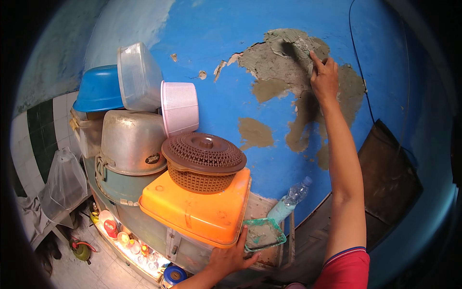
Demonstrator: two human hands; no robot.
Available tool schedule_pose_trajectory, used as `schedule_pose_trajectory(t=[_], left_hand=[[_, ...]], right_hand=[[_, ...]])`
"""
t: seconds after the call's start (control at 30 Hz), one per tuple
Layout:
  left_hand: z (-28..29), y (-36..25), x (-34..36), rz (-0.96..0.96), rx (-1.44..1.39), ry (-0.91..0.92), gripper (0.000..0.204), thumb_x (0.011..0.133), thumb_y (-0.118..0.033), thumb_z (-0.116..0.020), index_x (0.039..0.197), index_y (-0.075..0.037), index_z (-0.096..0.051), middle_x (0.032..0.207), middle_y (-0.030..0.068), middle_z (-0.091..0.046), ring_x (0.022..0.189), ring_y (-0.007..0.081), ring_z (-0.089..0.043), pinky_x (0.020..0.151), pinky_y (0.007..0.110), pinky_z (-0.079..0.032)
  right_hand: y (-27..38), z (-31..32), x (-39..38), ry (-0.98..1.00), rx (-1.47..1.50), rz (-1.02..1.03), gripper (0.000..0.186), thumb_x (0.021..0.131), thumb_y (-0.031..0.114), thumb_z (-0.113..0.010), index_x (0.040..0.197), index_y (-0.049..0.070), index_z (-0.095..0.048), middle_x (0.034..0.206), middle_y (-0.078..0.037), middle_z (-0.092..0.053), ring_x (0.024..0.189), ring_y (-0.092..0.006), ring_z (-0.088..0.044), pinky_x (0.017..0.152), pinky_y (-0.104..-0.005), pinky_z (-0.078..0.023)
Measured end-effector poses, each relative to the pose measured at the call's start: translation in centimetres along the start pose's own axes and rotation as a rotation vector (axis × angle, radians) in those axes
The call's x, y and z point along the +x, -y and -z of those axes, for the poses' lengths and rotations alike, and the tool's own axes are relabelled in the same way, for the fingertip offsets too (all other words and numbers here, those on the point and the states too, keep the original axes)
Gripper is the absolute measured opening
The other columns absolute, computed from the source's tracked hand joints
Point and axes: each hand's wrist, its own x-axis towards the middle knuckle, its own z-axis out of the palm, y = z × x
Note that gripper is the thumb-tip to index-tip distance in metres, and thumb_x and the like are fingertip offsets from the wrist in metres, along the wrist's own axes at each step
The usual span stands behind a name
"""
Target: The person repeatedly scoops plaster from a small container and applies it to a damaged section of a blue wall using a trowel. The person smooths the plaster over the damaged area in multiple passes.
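Observation:
My right hand (pixel 325 79) is raised to the blue wall (pixel 207 38), at a rough patch of grey cement (pixel 269 62). Its index finger points up along the patch and the other fingers curl in; whatever they hold, if anything, cannot be made out. Low at the centre, my left hand (pixel 228 259) lies by the front corner of an orange plastic lid (pixel 197 207), thumb and fingers apart. Right beside its fingers sits a small green tray (pixel 276 225) with grey paste in it. Behind the tray leans a clear plastic bottle (pixel 294 195).
A brown lidded basket (pixel 204 161) stands on the orange lid. Left of it are stacked a metal pot (pixel 132 139), a pink basket (pixel 180 107), a clear tub (pixel 139 77) and a blue basin (pixel 98 89). Bottles stand on a lit lower shelf. A dark panel (pixel 390 178) leans at right.

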Motion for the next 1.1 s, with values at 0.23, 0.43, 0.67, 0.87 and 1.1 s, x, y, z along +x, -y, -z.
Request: schedule_pose_trajectory(t=[0.23, 0.43, 0.67, 0.87, 1.1], left_hand=[[0.2, 0.1, 0.0, -0.014, 0.012, -0.003, 0.094, 0.089, -0.067, -0.069, 0.147, 0.006, -0.058, 0.147, 0.0321, -0.056, 0.137, 0.046, -0.056, 0.112, 0.055, -0.047], [0.4, 0.1, 0.0, -0.014, 0.006, -0.035, 0.092, 0.087, -0.065, -0.071, 0.142, 0.009, -0.06, 0.144, 0.0302, -0.059, 0.138, 0.0442, -0.056, 0.112, 0.053, -0.048], [0.1, 0.1, 0.1, -0.029, -0.009, -0.036, 0.092, 0.087, -0.066, -0.071, 0.14, 0.009, -0.061, 0.144, 0.0318, -0.059, 0.138, 0.0452, -0.056, 0.113, 0.055, -0.047], [0.3, 0.2, 0.0, -0.049, 0.025, -0.041, 0.092, 0.087, -0.067, -0.071, 0.139, 0.009, -0.061, 0.143, 0.0306, -0.059, 0.136, 0.0451, -0.057, 0.112, 0.054, -0.047], [0.2, 0.3, 0.1, -0.05, 0.022, -0.035, 0.092, 0.087, -0.066, -0.071, 0.139, 0.009, -0.061, 0.142, 0.0303, -0.06, 0.135, 0.045, -0.057, 0.112, 0.054, -0.047]], right_hand=[[0.0, -1.3, 0.8, 0.153, -0.146, -0.017, 0.045, 0.097, 0.01, -0.067, 0.137, 0.031, -0.073, 0.107, -0.009, -0.058, 0.104, -0.0313, -0.059, 0.089, -0.0453, -0.055], [-3.1, 3.1, 0.6, 0.15, -0.124, 0.058, 0.041, 0.096, 0.012, -0.068, 0.132, 0.029, -0.075, 0.108, -0.008, -0.06, 0.105, -0.0312, -0.058, 0.088, -0.0466, -0.054], [1.4, -0.1, 3.2, 0.084, 0.007, 0.053, 0.039, 0.099, 0.011, -0.067, 0.133, 0.028, -0.075, 0.103, -0.009, -0.059, 0.1, -0.0302, -0.058, 0.086, -0.044, -0.053], [-2.3, 0.1, 0.5, 0.173, -0.071, 0.075, 0.04, 0.099, 0.012, -0.068, 0.135, 0.029, -0.074, 0.102, -0.009, -0.06, 0.098, -0.0302, -0.058, 0.085, -0.0445, -0.053], [-4.9, 3.4, 0.4, 0.087, -0.014, 0.104, 0.043, 0.097, 0.01, -0.068, 0.134, 0.03, -0.074, 0.105, -0.009, -0.06, 0.101, -0.0308, -0.059, 0.086, -0.0452, -0.053]])
